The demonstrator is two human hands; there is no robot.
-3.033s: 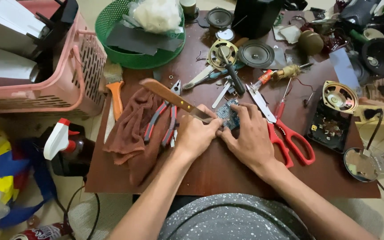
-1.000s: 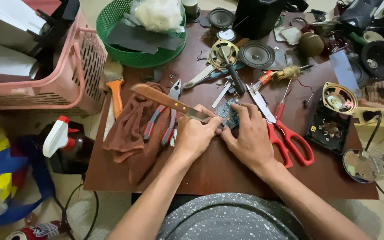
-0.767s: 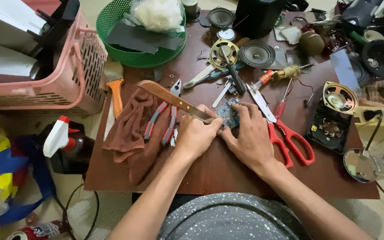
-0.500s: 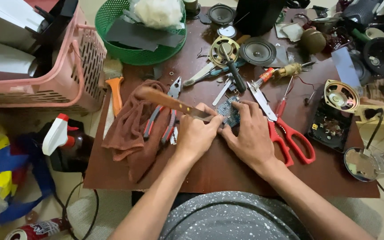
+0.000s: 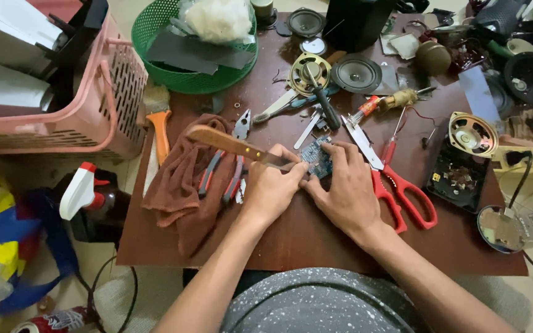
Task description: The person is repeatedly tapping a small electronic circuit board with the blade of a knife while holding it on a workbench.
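Left hand [image 5: 272,191] pinches the wooden-handled knife [image 5: 235,145]; right hand [image 5: 347,188] presses the blue circuit board [image 5: 316,161] flat. Pry shallowly, blade away from fingers.

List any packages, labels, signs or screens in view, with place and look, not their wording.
White boxes: inside the pink basket, upper left; plain, rectangular.
Spray bottle: on the floor left of the table; dark body, white-and-red trigger head.
Can: bottom left floor; red-and-white printed label.
No signs or screens.

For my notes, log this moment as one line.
left hand: holds knife | right hand: on circuit board | blade at board | nearby: red scissors, pliers
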